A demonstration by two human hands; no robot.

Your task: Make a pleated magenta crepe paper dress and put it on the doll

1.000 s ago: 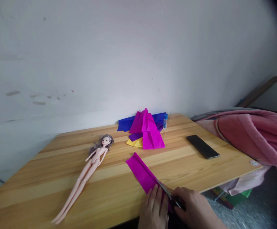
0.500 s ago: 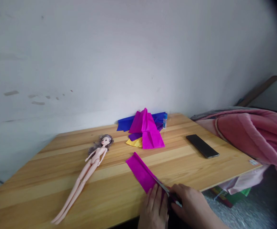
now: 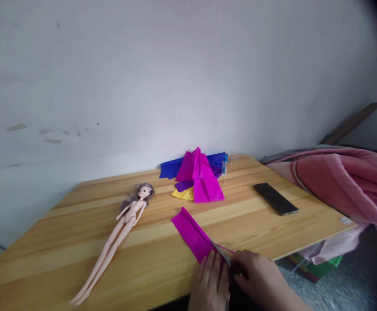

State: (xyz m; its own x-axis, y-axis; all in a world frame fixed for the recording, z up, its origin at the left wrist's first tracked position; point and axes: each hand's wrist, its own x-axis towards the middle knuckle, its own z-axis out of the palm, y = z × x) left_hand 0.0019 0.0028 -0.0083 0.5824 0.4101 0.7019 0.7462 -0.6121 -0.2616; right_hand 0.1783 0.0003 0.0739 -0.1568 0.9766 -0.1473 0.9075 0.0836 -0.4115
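A folded magenta sheet (image 3: 193, 233), paper or thin cloth, lies near the front edge of the table. My left hand (image 3: 209, 280) rests flat across its near end, fingers stretched out. My right hand (image 3: 256, 272) is closed round the handles of a pair of scissors (image 3: 220, 250). Their blades lie along the sheet's right edge, beside my left fingertips, and a thin magenta strip stands off to the right of them. The scissor handles are mostly covered by my fingers. Left of the sheet, a bare doll (image 3: 123, 229) with grey hair lies on its back.
The wooden table (image 3: 156, 255) meets a wall at the back. Magenta sheets (image 3: 208, 185) lie on blue, purple and yellow ones near a glue stick (image 3: 224, 165). A black phone (image 3: 275, 198) lies at right. A pink blanket (image 3: 344, 185) is beyond the right edge.
The scissor blades look more closed, and a thin magenta strip now shows to the right of them. My left hand and the doll have stayed in place.
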